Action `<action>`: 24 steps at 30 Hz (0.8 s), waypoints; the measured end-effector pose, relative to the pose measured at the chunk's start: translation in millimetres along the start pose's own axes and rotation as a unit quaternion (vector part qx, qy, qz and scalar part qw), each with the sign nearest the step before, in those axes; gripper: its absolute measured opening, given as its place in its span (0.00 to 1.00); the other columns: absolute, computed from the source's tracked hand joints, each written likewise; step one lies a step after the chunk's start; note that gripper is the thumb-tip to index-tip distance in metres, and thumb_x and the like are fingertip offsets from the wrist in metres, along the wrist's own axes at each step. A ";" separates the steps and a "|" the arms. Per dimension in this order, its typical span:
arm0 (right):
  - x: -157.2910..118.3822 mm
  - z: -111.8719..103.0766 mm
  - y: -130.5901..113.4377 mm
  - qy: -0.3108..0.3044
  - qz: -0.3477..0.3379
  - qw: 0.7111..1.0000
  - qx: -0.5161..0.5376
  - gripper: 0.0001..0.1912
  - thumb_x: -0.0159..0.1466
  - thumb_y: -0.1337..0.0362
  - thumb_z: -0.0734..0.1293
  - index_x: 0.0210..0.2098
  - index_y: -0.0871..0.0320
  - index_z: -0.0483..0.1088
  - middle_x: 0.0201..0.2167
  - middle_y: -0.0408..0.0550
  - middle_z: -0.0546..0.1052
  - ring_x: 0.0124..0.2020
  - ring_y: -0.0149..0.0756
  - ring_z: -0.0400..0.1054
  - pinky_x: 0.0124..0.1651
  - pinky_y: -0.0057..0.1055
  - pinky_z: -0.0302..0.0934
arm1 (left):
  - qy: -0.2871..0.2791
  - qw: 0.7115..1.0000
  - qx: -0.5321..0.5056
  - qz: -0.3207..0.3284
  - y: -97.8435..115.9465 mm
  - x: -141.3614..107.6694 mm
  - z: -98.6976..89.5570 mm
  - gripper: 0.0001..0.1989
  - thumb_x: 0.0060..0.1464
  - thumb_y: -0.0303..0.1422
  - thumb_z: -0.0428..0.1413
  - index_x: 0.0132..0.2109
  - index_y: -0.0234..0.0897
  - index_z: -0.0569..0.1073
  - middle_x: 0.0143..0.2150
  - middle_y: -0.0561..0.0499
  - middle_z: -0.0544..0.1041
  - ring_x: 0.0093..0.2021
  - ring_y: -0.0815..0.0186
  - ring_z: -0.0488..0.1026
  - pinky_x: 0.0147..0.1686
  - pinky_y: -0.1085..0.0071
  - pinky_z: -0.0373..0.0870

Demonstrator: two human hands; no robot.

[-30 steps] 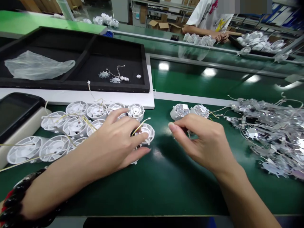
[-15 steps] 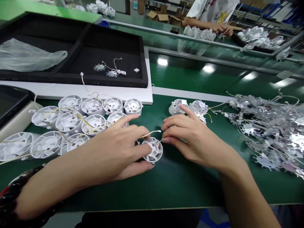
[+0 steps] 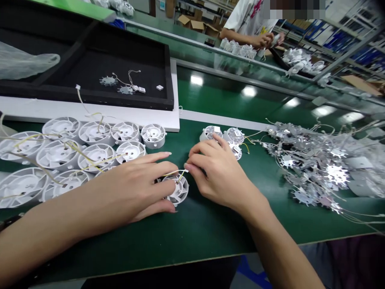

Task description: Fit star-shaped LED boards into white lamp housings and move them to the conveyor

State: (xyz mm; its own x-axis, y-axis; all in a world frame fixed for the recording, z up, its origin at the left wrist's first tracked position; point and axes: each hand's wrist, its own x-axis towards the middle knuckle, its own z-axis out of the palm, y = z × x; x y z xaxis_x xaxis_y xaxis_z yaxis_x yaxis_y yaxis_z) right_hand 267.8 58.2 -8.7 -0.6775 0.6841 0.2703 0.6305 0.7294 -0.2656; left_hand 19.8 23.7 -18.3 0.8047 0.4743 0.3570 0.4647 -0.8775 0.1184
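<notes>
The left hand (image 3: pixel 141 182) clasps a white vaned housing (image 3: pixel 181 193) on the green bench (image 3: pixel 207 235), the right hand (image 3: pixel 221 168) touches its wire plug (image 3: pixel 186 171), pinch unclear, and a hard tug could tear it loose.

The left hand (image 3: pixel 144 186) hid part of the white wheel (image 3: pixel 182 190). Whether the right hand (image 3: pixel 215 170) pinched the tiny plug (image 3: pixel 186 171) was too small to tell. The left edge cut off the clear bag (image 3: pixel 24 62) and black tray (image 3: pixel 105 99).
</notes>
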 end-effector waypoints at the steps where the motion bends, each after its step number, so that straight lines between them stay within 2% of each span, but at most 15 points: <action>1: -0.1 -1.1 -1.4 -0.016 0.004 1.000 -0.014 0.15 0.75 0.69 0.64 0.36 0.61 0.82 0.39 0.52 0.82 0.46 0.48 0.76 0.75 0.65 0.53 | 0.006 1.000 0.008 0.007 -0.9 0.2 0.4 0.20 0.82 0.40 0.44 0.48 0.37 0.77 0.51 0.46 0.84 0.57 0.46 0.81 0.61 0.45 0.79; 5: 0.0 -13.1 1.0 -0.070 -0.003 0.997 -0.039 0.16 0.75 0.68 0.65 0.36 0.59 0.83 0.43 0.53 0.82 0.52 0.51 0.76 0.78 0.70 0.45 | 0.016 0.998 0.040 0.048 -7.5 1.9 2.8 0.24 0.83 0.40 0.40 0.46 0.39 0.78 0.51 0.47 0.85 0.54 0.49 0.83 0.58 0.51 0.81; 6: -0.6 -19.2 6.0 -0.065 -0.012 0.997 -0.028 0.16 0.76 0.66 0.65 0.38 0.58 0.84 0.45 0.53 0.83 0.55 0.51 0.76 0.78 0.69 0.45 | 0.022 0.997 0.044 0.059 -9.6 2.3 3.2 0.24 0.83 0.39 0.40 0.45 0.39 0.77 0.51 0.48 0.85 0.52 0.50 0.84 0.57 0.53 0.81; 8: -4.7 -36.7 23.5 -0.012 0.005 1.000 -0.027 0.16 0.78 0.63 0.63 0.44 0.56 0.84 0.52 0.54 0.83 0.60 0.50 0.74 0.77 0.61 0.54 | 0.033 0.996 0.037 0.075 -13.0 2.4 3.2 0.22 0.82 0.37 0.41 0.45 0.40 0.77 0.51 0.49 0.85 0.50 0.53 0.84 0.56 0.58 0.82; 10: -14.1 -58.5 50.3 0.046 0.103 0.989 -0.096 0.19 0.79 0.62 0.59 0.53 0.57 0.83 0.58 0.57 0.82 0.64 0.49 0.73 0.71 0.52 0.63 | 0.038 0.996 0.014 0.078 -14.5 2.0 1.8 0.19 0.82 0.36 0.42 0.47 0.41 0.77 0.53 0.52 0.85 0.52 0.55 0.84 0.54 0.62 0.82; 11: -20.4 -69.1 65.9 0.052 0.181 0.969 -0.162 0.21 0.79 0.62 0.58 0.55 0.57 0.82 0.60 0.59 0.82 0.66 0.51 0.71 0.70 0.52 0.63 | 0.037 0.996 0.004 0.077 -14.4 1.6 0.8 0.19 0.82 0.36 0.42 0.48 0.41 0.77 0.55 0.52 0.85 0.52 0.56 0.84 0.53 0.63 0.82; 12: -27.4 -78.2 82.1 0.017 0.256 0.940 -0.223 0.22 0.78 0.63 0.57 0.58 0.57 0.80 0.62 0.59 0.80 0.67 0.53 0.70 0.70 0.53 0.63 | 0.033 0.997 -0.004 0.076 -14.0 1.2 -0.3 0.19 0.82 0.36 0.42 0.50 0.41 0.77 0.55 0.53 0.85 0.52 0.57 0.84 0.54 0.64 0.82; 15: -46.0 -90.4 125.2 -0.056 0.340 0.902 -0.261 0.18 0.69 0.68 0.65 0.51 0.61 0.83 0.54 0.65 0.84 0.59 0.64 0.76 0.63 0.64 0.67 | 0.041 0.997 0.011 0.070 -12.4 0.9 -3.6 0.19 0.82 0.37 0.42 0.53 0.40 0.78 0.57 0.48 0.84 0.51 0.56 0.84 0.60 0.58 0.80; 18: -53.9 -80.6 148.3 -0.076 0.358 0.889 -0.276 0.15 0.66 0.66 0.69 0.49 0.59 0.84 0.55 0.64 0.84 0.62 0.64 0.74 0.67 0.66 0.62 | 0.093 0.994 0.056 0.029 -10.6 1.7 -6.9 0.14 0.80 0.36 0.48 0.58 0.37 0.77 0.65 0.35 0.77 0.60 0.45 0.80 0.60 0.45 0.79; 21: -53.5 -69.2 151.9 -0.064 0.359 0.888 -0.280 0.09 0.66 0.67 0.69 0.39 0.56 0.84 0.52 0.58 0.85 0.62 0.58 0.75 0.71 0.61 0.57 | 0.148 0.987 0.054 0.015 -6.0 2.6 -10.4 0.12 0.77 0.29 0.52 0.61 0.35 0.75 0.69 0.32 0.71 0.65 0.42 0.75 0.63 0.44 0.77; 24: -54.9 -75.9 143.0 -0.011 0.382 0.882 -0.275 0.11 0.66 0.69 0.67 0.30 0.57 0.80 0.40 0.60 0.86 0.51 0.58 0.80 0.66 0.58 0.63 | 0.167 0.985 0.027 0.031 1.3 2.0 -12.7 0.12 0.75 0.25 0.53 0.60 0.36 0.76 0.67 0.35 0.73 0.68 0.48 0.73 0.70 0.48 0.71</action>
State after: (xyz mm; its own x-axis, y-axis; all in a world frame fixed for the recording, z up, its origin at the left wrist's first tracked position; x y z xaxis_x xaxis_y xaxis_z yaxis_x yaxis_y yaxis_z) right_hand 423.9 125.7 8.6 0.0209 0.9823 0.1863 0.9908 -0.0453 0.1278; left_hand 17.3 22.6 -5.6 0.6698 0.3620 0.6483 0.4447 -0.8948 0.0402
